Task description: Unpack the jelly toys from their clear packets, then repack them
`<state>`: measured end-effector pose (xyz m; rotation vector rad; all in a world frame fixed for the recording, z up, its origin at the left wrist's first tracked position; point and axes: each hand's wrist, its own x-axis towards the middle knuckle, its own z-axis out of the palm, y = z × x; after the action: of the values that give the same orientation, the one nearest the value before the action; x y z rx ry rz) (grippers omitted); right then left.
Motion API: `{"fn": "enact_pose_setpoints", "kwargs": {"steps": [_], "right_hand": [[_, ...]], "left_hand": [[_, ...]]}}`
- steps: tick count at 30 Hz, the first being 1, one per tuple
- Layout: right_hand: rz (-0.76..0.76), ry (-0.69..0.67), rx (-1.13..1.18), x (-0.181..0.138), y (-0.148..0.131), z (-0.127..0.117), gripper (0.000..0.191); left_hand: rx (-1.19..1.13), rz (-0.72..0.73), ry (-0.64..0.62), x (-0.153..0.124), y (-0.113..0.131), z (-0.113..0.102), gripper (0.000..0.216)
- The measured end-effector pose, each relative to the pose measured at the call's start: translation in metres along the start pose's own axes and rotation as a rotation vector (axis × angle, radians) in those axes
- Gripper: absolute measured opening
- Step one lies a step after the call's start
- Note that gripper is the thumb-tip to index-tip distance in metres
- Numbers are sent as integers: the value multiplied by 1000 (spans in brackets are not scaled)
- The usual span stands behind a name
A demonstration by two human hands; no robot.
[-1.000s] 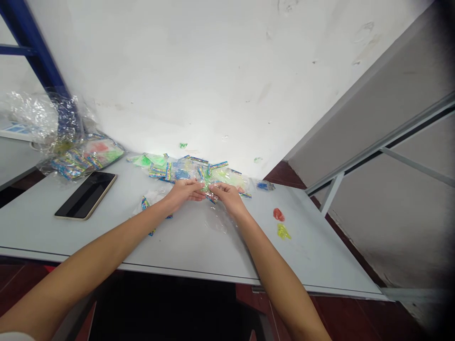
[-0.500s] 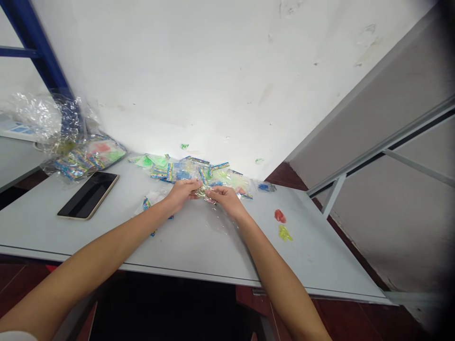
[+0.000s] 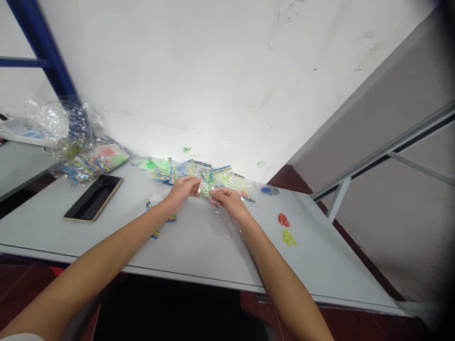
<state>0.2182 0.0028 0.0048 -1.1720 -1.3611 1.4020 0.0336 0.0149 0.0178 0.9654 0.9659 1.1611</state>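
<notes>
A small clear plastic packet point(image 3: 205, 190) with greenish contents is held up between my hands over the table. My left hand point(image 3: 182, 192) pinches its left side between thumb and fingers. On its right side my right hand point(image 3: 227, 200) has closed thumb and fingers. Loose clear plastic hangs beneath my right hand. Just behind lies a row of clear packets point(image 3: 161, 171) with colourful printed strips and green, blue and yellow contents. Torn printed strips point(image 3: 171, 219) and crumpled clear wrapping lie near my left wrist.
A phone point(image 3: 93, 199) lies on the left of the grey table point(image 3: 199, 255), before a heap of packets point(image 3: 106, 156) and a big clear bag point(image 3: 53, 123). On the right lie a red piece point(image 3: 283, 219), a yellow piece point(image 3: 288, 237) and a blue packet point(image 3: 269, 190). A white wall stands behind.
My hands have drawn slightly apart, and more of the packet's greenish contents shows between them. The whole view has shifted a little. Both hands keep their hold.
</notes>
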Motion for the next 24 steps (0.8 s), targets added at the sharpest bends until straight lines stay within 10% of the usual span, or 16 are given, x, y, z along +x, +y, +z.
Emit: {"fn": "enact_pose_setpoints", "kwargs": {"steps": [6,12,24], "right_hand": [[27,70,108,-1,-7,-3,30],[105,-41,122,-6,-5,9,30],[-13,-23,-37,-11,-1,16,29]], "left_hand": [[287,297,260,-42,40,-48,25],[979,226,535,-106,37,-104,34],[1264,35,372,-39,2,-97,23]]}}
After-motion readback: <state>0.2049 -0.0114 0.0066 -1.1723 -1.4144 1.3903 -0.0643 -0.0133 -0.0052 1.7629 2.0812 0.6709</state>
